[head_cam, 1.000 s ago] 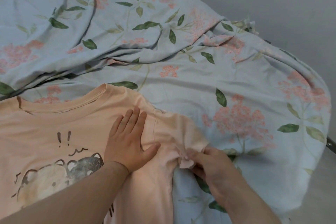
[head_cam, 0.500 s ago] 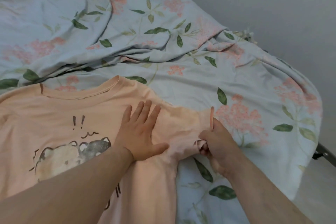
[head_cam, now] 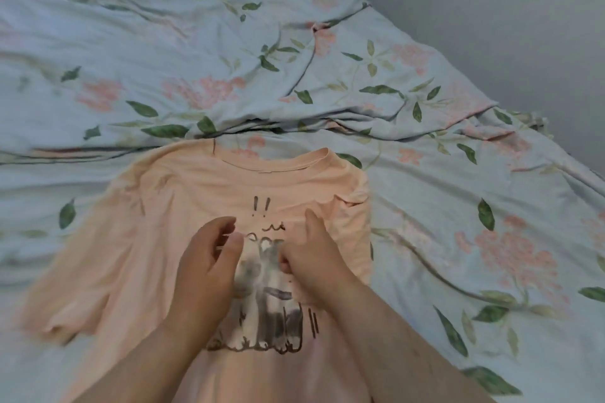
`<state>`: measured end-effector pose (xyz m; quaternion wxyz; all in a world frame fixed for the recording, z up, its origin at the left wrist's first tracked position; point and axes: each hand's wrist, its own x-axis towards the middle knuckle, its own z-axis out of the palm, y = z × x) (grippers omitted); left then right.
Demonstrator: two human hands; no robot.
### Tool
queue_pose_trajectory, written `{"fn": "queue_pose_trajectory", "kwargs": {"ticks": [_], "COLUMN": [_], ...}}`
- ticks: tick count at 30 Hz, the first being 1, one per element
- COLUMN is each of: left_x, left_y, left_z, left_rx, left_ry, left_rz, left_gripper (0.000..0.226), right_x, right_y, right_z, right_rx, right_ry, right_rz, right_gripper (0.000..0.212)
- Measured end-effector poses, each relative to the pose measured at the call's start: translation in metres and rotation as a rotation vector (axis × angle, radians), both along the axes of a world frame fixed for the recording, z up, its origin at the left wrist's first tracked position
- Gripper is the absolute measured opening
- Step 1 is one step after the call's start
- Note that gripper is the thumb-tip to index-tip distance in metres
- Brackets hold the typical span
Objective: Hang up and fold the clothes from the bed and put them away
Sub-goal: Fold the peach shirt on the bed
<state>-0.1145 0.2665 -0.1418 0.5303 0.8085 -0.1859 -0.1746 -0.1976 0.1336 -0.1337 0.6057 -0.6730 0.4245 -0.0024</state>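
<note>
Over the peach T-shirt [head_cam: 157,239], left grip [head_cam: 206,265] hovers loosely curled; right grip [head_cam: 314,258] seemingly pinches its fabric.

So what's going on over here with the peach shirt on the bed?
A person is folding a peach T-shirt laid print-up on a floral duvet. The side on their right is folded in; the other sleeve lies spread out. Both hands are over the chest print: the left hand loosely curled, holding nothing; the right hand curled against the cloth, its grip unclear.
</note>
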Motion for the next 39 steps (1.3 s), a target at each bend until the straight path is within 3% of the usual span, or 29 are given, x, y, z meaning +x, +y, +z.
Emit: {"fn": "queue_pose_trajectory", "kwargs": {"ticks": [4, 6, 8, 11, 14, 17, 20, 27, 29, 33, 36, 39], "left_x": [0.051, 0.075, 0.093, 0.108, 0.116, 0.125, 0.146, 0.25, 0.259, 0.236, 0.216, 0.2], "left_y": [0.087, 0.129, 0.154, 0.172, 0.166, 0.16, 0.164, 0.183, 0.187, 0.199, 0.2, 0.186], "left_z": [-0.008, -0.013, -0.016, -0.024, -0.023, -0.019, -0.014, -0.005, -0.013, -0.017, -0.018, -0.025], "left_rx": [0.267, 0.473, 0.607, 0.701, 0.596, 0.617, 0.533, 0.245, 0.193, -0.018, 0.045, 0.149], "left_ry": [-0.169, -0.235, -0.162, -0.1, 0.015, 0.209, 0.385, 0.435, 0.451, 0.661, 0.673, 0.602], "left_rz": [0.19, 0.29, 0.321, 0.265, 0.28, 0.183, 0.087, 0.38, 0.408, 0.586, 0.469, 0.443], "left_gripper": [0.043, 0.029, 0.021, 0.034, 0.036, 0.019, 0.004, 0.008, 0.014, 0.046, 0.05, 0.067], "right_x": [0.011, 0.022, 0.042, 0.088, 0.138, 0.157, 0.149, 0.15, 0.151, 0.153, 0.153, 0.154], "right_y": [0.039, 0.066, 0.095, 0.127, 0.125, 0.114, 0.119, 0.118, 0.119, 0.12, 0.12, 0.12], "right_z": [-0.005, -0.009, -0.016, -0.027, -0.041, -0.058, -0.069, -0.073, -0.073, -0.072, -0.072, -0.073], "right_rx": [-0.399, -0.606, -0.729, -0.823, -0.966, -0.996, -0.972, -1.019, -1.025, -1.024, -1.014, -1.003], "right_ry": [0.012, 0.005, -0.028, -0.118, -0.088, 0.046, 0.04, 0.075, 0.1, 0.127, 0.147, 0.146], "right_rz": [0.212, 0.399, 0.56, 0.706, 0.693, 0.612, 0.537, 0.589, 0.605, 0.597, 0.608, 0.601], "right_gripper": [0.061, 0.053, 0.05, 0.053, 0.056, 0.064, 0.076, 0.082, 0.082, 0.083, 0.084, 0.085]}}
